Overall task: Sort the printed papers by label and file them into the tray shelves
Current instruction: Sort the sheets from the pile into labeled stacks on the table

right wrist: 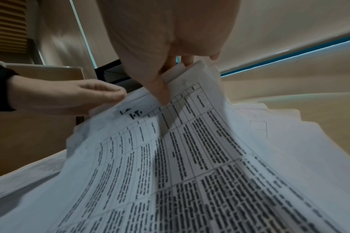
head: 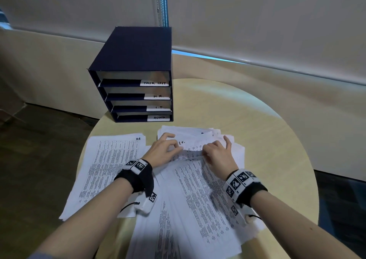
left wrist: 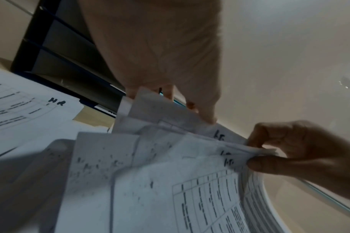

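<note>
White printed sheet marked HR [head: 111,171] lies flat on the left side of the round pale wooden bench [head: 267,139], well apart from both hands, so that one looks sorted already. Behind it stands the dark blue four-shelf paper tray [head: 134,60], open slots facing the person, with tags reading TASK LIST, H.R., I.T. and ADMIN from top to bottom.

Moving right, the left hand [head: 164,151] has its fingers curled onto the far left corner of the lifted white I.T.-marked sheets [head: 190,147], pinching them near the handwritten label. The right hand [head: 217,155] pinches the same raised edge a bit further right, thumb under and fingers on top, as the right wrist view shows pretty clearly.

So the key thing: those sheets run lengthwise toward the person, with the held short edge pointing at the tray. The I.T. slot [head: 158,108], third down, sits straight ahead and slightly left, so I'd guess the left hand is nearer to it. The rest of the loose white paper pile [head: 198,209] fans out underneath.
</note>
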